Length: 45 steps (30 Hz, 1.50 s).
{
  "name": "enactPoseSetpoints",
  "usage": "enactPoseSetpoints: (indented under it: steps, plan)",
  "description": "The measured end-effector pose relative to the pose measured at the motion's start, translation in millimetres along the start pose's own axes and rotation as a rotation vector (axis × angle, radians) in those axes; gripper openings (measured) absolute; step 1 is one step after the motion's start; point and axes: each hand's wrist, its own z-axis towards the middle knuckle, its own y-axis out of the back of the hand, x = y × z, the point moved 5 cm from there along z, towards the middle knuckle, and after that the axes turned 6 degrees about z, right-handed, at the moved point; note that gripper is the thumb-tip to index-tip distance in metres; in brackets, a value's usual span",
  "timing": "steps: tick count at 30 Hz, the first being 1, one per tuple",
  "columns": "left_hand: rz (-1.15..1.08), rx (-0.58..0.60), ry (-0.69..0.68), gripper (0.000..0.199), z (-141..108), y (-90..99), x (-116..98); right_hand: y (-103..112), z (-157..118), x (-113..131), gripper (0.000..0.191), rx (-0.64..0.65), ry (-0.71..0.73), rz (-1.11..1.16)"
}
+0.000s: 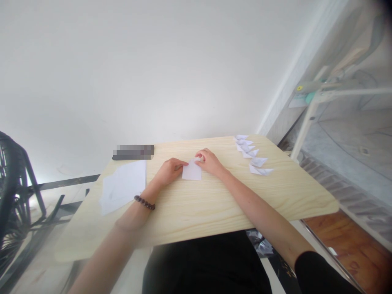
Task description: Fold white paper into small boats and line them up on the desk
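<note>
Seen from the head-worn camera, a person in black clothing works a small white sheet (192,172) at a pale wood-grain counter (183,212) set against a plain white wall (183,73). The sheet lies near the middle of the counter, its top edge between the two hands. The left hand (170,170), below a wrist ringed by a dark beaded bracelet (144,203), pinches the sheet at its upper left, thumb and fingertips together. The right hand (208,160) grips the upper right corner between thumb and curled forefinger.

To the right, folded white paper pieces (250,154) with pointed ends stand in a slanting row, the far ones packed close together, the nearer ones spaced slightly wider. To the left, a loose stack of larger white sheets (125,181) lies slightly fanned, just in front of a long dark object (133,155) whose surface is blurred into blocks. Beyond the counter's right end rises a white metal frame (306,126); a black chair-like structure (9,179) stands at far left.
</note>
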Motion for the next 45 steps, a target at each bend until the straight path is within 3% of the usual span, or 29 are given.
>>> enactPoseSetpoints:
  steps: [4,14,21,27,38,45]
  plan:
    - [0.129,-0.055,-0.056,0.029,1,2.4,3,-5,-2,7,0.011,0.133,0.1,-0.005]
    - [0.314,0.048,-0.078,0.038,-3,-5.7,7,-6,-6,27,0.023,0.222,0.237,0.0]
    - [0.33,0.06,-0.048,0.041,-3,-8.4,11,-4,-6,32,0.028,0.214,0.268,0.028]
    - [0.277,0.046,-0.036,0.043,-1,-10.4,13,-4,-5,33,0.02,0.208,0.326,-0.026]
    - [0.294,0.08,-0.094,0.041,-2,-8.3,6,6,-1,21,0.013,0.036,0.107,-0.318]
    - [0.288,0.073,-0.099,0.042,-2,-9.3,6,-1,-6,30,0.017,0.171,0.266,-0.17]
